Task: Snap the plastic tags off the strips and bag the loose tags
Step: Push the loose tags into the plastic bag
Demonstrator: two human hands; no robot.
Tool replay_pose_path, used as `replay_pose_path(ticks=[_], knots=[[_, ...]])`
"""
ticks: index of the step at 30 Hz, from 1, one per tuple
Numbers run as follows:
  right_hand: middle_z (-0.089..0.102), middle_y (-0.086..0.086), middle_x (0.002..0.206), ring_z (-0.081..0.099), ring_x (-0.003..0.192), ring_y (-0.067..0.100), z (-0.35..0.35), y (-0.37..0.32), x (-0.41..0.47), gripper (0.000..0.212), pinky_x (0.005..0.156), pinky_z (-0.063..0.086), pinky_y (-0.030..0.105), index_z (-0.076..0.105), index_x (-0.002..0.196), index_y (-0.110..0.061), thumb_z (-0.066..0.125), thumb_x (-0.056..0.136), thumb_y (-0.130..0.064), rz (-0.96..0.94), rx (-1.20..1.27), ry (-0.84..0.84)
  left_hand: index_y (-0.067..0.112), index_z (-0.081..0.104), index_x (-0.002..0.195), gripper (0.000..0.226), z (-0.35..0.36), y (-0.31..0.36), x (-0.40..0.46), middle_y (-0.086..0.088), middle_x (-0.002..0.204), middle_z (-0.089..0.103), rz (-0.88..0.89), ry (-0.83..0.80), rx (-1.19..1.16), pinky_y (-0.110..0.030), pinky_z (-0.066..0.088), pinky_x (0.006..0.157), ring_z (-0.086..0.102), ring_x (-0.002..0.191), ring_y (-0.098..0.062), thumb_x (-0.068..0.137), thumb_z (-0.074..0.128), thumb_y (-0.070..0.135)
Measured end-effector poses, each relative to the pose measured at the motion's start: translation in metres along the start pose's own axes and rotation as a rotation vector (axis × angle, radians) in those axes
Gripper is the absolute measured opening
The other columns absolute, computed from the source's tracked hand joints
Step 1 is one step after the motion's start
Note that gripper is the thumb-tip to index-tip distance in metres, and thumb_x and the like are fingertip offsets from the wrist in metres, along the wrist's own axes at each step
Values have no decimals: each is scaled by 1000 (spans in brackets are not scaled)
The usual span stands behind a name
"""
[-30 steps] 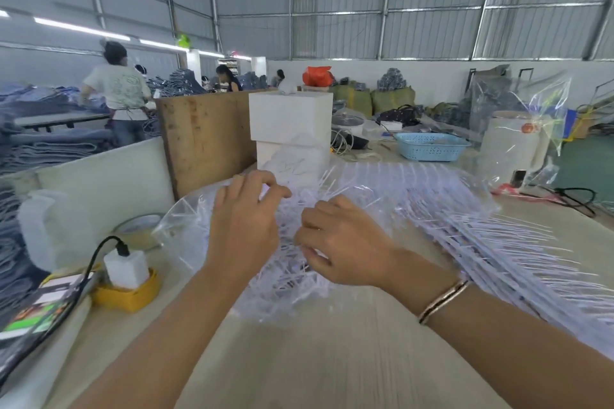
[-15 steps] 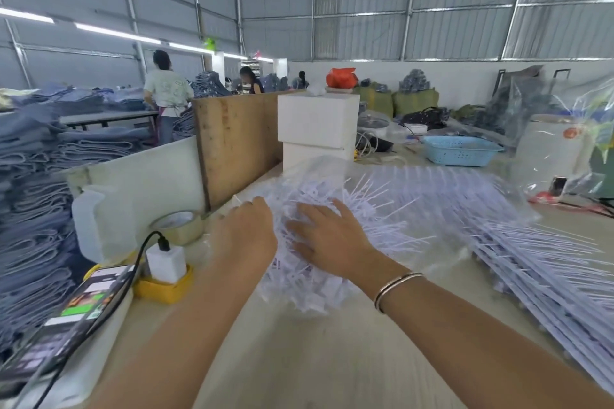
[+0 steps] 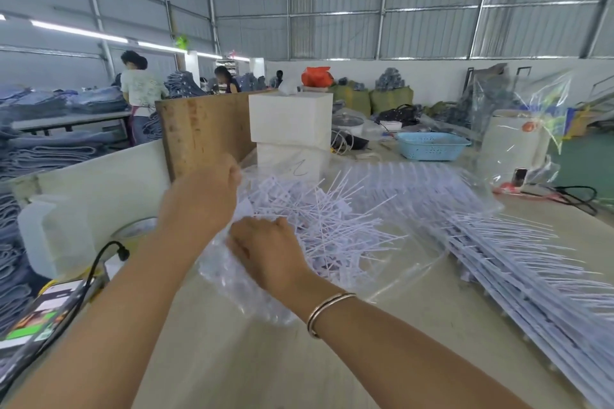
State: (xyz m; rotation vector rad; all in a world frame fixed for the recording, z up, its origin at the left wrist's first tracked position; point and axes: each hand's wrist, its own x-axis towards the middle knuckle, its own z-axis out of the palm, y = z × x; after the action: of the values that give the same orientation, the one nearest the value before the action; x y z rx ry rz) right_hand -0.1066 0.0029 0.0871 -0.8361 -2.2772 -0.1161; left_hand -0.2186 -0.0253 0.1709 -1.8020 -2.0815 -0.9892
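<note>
The left hand is gripping the upper edge of the clear bag on the table. The right hand is pinching its near edge. Loose tags are lying inside; strips are lying just right.

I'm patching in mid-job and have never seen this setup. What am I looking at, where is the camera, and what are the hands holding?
There is no machine: a person works bare-handed, filmed by a wide-angle camera on their head looking forward and down. The left hand lifts an edge of the clear plastic bag, its fingers curled on the film. The right hand, with a bracelet on its wrist, grips the bag's crumpled near end. Loose white tags lie heaped in the bag. Unsnapped strips are stacked to the right on the table.
</note>
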Motion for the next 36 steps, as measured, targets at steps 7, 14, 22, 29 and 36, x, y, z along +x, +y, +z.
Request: replay_pose_path(ticks=[7, 14, 22, 29, 36], knots=[[60, 7, 110, 58, 99, 28, -1, 48, 15, 31, 94, 29, 39, 49, 113, -12, 25, 103, -28, 587, -157, -20, 34, 62, 107, 23, -23, 11, -9, 6, 73, 56, 309, 97, -37, -32, 43, 61, 53, 66, -19, 99, 40, 33], [58, 6, 112, 61, 96, 24, 9, 51, 26, 28, 82, 39, 30, 50, 114, -15, 34, 101, -33, 688, 2, 37, 35, 63, 105, 23, 14, 3, -40, 13, 90, 65, 474, -647, 132, -29, 46, 77, 57, 80, -4, 99, 41, 35], [8, -4, 153, -8, 144, 20, -14, 76, -47, 72, 106, -15, 62, 13, 146, -38, 27, 83, -69, 140, -217, -390, 18, 62, 88, 19, 33, 21, -39, 6, 85, 56, 451, -6, -147, -25, 41, 71, 53, 76, -8, 97, 45, 20], [-24, -1, 156, -34, 138, 34, 34, 66, -34, 62, 98, -18, 74, -22, 141, -39, 13, 94, -62, 216, -455, -482, 25, 53, 83, 21, 20, 20, -53, 18, 62, 55, 552, -222, -607, -9, 35, 52, 48, 52, -1, 98, 41, 18], [-25, -2, 156, -25, 142, 26, 18, 68, -12, 73, 106, -17, 65, -16, 149, -32, 25, 95, -58, 269, -231, -530, 32, 52, 89, 14, 51, -24, -47, 12, 64, 52, 438, -414, -86, -23, 39, 58, 50, 62, -4, 99, 42, 29]])
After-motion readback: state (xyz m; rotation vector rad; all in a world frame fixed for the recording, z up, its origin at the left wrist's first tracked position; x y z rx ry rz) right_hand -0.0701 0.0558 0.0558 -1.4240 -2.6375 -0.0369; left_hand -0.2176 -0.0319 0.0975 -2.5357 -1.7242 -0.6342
